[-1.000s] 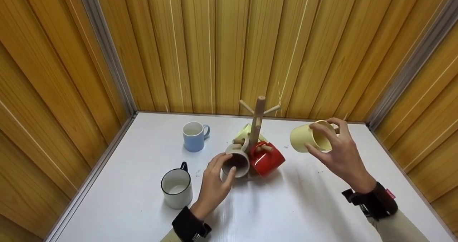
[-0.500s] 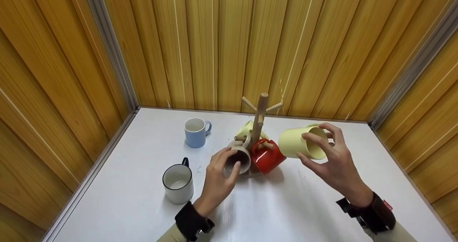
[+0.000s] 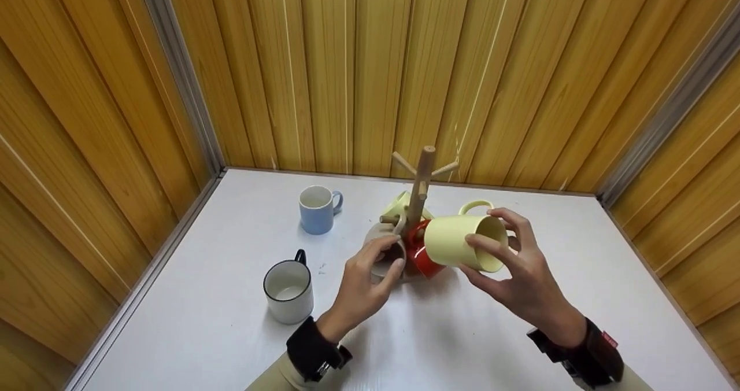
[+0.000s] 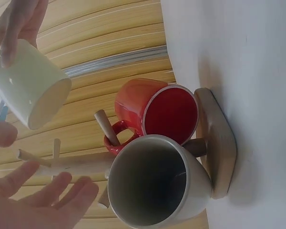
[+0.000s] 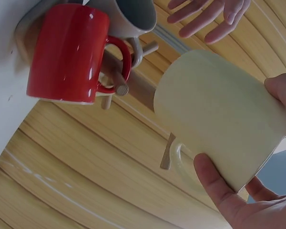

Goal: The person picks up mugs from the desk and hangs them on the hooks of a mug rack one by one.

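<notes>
Between the hands (image 3: 364, 281) (image 3: 526, 278) is a yellow mug (image 3: 450, 240), gripped by the right

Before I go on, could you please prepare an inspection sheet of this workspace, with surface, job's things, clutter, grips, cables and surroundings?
Surface: white table, a few faint specks.
Job's things: yellow mug held sideways above the table; grey mug and red mug hang on the rack; other yellow mug at its far side, partly hidden; blue mug and white mug upright on the table, left of the rack.
Clutter: nothing seen.
Grips: left grip by the grey mug, holding nothing; right grip holds the yellow mug.
Cables: nothing seen.
Surroundings: wood-patterned walls, metal strips at the corners.
</notes>
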### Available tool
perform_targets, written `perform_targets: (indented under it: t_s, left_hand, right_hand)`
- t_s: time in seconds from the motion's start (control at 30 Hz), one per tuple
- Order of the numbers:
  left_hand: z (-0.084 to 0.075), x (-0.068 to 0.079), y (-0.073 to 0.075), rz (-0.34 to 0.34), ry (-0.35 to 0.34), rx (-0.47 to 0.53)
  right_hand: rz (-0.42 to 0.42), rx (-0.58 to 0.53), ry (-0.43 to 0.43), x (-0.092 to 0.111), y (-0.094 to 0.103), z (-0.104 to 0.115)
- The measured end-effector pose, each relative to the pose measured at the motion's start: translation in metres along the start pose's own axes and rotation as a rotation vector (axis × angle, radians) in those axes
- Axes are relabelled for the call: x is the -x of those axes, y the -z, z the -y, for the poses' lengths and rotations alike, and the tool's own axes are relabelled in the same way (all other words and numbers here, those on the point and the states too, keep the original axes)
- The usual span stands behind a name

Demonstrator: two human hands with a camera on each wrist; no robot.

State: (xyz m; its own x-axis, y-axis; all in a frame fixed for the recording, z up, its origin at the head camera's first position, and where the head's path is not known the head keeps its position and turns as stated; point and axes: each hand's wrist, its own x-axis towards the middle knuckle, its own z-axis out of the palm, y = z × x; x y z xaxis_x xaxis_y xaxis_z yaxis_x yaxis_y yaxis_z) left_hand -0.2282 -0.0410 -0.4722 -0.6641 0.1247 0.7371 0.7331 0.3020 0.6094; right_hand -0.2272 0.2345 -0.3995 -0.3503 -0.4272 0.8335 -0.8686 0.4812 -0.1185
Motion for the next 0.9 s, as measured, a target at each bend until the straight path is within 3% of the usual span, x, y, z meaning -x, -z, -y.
perform_targets:
  t_s: [0.1, 0.27, 0.43, 0.63, 0.9]
  left_hand:
    - [-0.003, -0.002, 0.001, 0.069, 0.040, 0.107]
    - [-0.010, -0.007, 0.005, 0.173, 0.176, 0.292]
    - [-0.014, -0.008, 0.011, 0.211, 0.287, 0.385]
    - [-0.015, -0.009, 0.015, 0.246, 0.337, 0.447]
    - [-0.014, -0.011, 0.019, 0.325, 0.445, 0.662]
  right_hand:
    - [0.006, -0.019, 0.042, 0.000, -0.004, 0.007]
    - [-0.001, -0.053, 0.132, -0.002, -0.014, 0.019]
    - [-0.010, -0.079, 0.224, -0.008, -0.021, 0.029]
    - [0.010, -0.111, 0.295, -0.011, -0.025, 0.036]
    - [0.029, -0.174, 0.350, -0.010, -0.030, 0.041]
